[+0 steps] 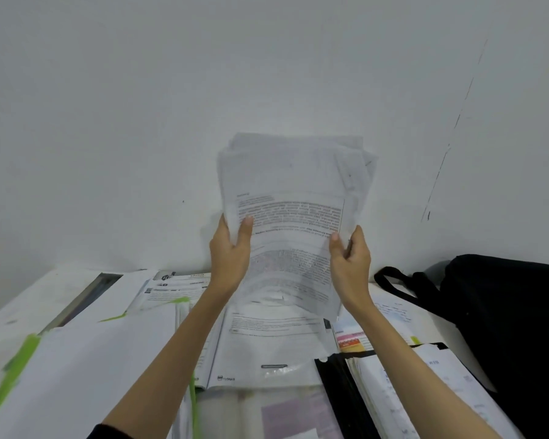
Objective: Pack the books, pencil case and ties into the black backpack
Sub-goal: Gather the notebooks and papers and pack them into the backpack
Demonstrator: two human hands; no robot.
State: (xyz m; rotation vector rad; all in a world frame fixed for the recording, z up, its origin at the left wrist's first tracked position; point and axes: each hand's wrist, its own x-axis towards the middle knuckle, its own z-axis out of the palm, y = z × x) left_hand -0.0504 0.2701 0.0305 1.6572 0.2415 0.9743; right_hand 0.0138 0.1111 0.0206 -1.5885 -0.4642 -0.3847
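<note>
Hands, L (230, 248) & R (351, 259), clamped on limp, curling printed paper stack (292, 198).

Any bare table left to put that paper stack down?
Hardly. Books and papers cover the middle and left; the backpack fills the right. Only a bare table strip shows beside the backpack.

White table (73, 280) bears open books (267, 340), black backpack (514, 318)
</note>
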